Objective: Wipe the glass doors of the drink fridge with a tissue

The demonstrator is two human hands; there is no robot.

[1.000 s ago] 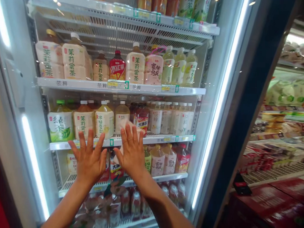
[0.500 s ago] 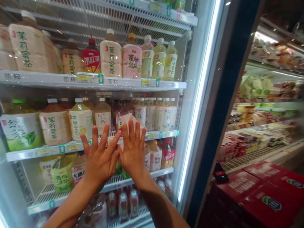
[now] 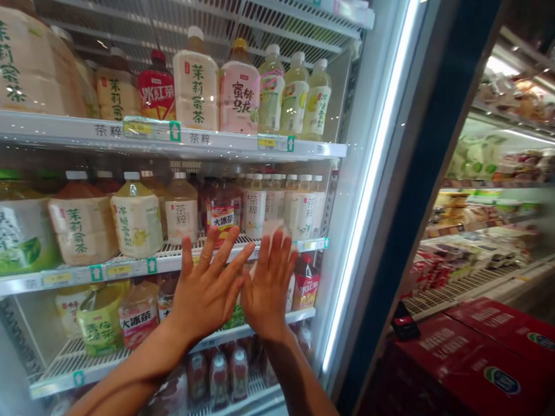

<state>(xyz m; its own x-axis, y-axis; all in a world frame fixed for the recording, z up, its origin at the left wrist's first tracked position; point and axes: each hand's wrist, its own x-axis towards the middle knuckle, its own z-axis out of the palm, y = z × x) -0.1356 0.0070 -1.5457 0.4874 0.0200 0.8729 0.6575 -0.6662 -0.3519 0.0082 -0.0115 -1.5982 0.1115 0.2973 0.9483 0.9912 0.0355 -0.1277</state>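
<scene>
My right hand [image 3: 268, 286] lies flat on the glass door [image 3: 243, 153] of a drinks fridge, pressing a thin white cloth [image 3: 273, 226] under its fingers. Only the cloth's edges show past the fingertips and beside the palm; whether it is fabric or paper is unclear. Left of it, my left hand [image 3: 208, 290] is spread with fingers apart against the glass, its thumb close to the right hand. I see nothing held in it. Behind the glass, at fingertip height, stand a bottle with a red label [image 3: 222, 215] and several white-labelled bottles [image 3: 305, 206].
Shelves of large tea bottles [image 3: 197, 87] fill the fridge, and small bottles [image 3: 239, 370] stand at the bottom. A bright light strip [image 3: 374, 175] and a dark frame [image 3: 424, 177] border the door. To the right are red boxes [image 3: 472, 360] and an open chilled display [image 3: 499, 240].
Both hands have slid right across the glass, the white cloth moving along with my right hand. My view has shifted a little closer to the shelves.
</scene>
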